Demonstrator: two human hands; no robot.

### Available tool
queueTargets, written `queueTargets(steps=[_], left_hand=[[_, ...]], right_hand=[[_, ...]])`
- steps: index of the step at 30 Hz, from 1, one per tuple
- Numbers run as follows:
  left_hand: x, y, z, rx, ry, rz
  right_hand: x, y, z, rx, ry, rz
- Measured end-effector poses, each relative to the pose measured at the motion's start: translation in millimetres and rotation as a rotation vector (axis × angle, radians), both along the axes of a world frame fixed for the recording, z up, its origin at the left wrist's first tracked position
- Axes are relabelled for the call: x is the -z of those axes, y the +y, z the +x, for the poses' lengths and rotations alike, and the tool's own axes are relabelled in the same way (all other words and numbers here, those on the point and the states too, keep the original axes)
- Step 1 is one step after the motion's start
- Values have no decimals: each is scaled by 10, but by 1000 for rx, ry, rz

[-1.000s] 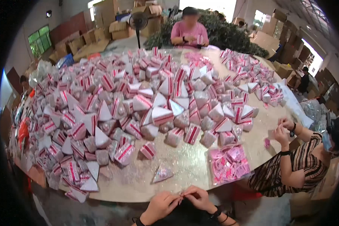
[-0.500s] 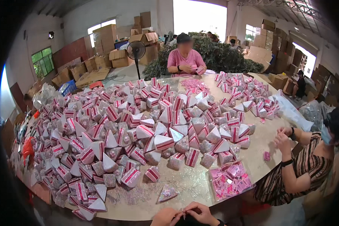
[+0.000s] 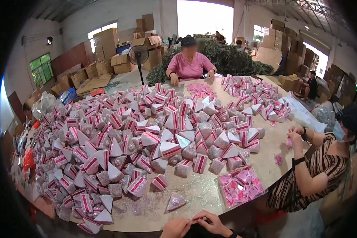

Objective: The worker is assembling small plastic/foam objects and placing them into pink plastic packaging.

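Pink-and-white striped wedge boxes (image 3: pixel 154 131) heap across most of the round table (image 3: pixel 210 194), well beyond the fingertips, so a great many look already made up. At the near edge the left hand (image 3: pixel 176 228) and right hand (image 3: pixel 210 223) meet, fingers pinched narrowly on something too small to make out. One clear wedge packet (image 3: pixel 175 201) lies alone just beyond the fingers; a clear bag of pink pieces (image 3: pixel 240 187), beyond and to their right, suggests plenty of work remains.
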State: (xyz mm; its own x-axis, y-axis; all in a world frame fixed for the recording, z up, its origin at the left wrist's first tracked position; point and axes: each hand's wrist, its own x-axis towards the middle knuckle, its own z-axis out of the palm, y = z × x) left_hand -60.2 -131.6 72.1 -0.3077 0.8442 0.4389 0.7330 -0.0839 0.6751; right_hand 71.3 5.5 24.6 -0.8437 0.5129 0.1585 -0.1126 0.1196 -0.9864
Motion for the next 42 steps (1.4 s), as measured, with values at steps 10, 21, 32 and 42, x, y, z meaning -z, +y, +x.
queueTargets(steps=[10, 21, 32, 42], left_hand=[[159, 10, 3, 45, 11, -67], [158, -46, -33, 150, -35, -97], [106, -10, 8, 306, -40, -80], [444, -76, 168, -92, -142, -198]], right_hand=[[-91, 14, 19, -119, -90, 163], [-216, 235, 116, -599, -346, -8], [-43, 328, 220, -796, -375, -67], [-114, 62, 179, -345, -215, -8]])
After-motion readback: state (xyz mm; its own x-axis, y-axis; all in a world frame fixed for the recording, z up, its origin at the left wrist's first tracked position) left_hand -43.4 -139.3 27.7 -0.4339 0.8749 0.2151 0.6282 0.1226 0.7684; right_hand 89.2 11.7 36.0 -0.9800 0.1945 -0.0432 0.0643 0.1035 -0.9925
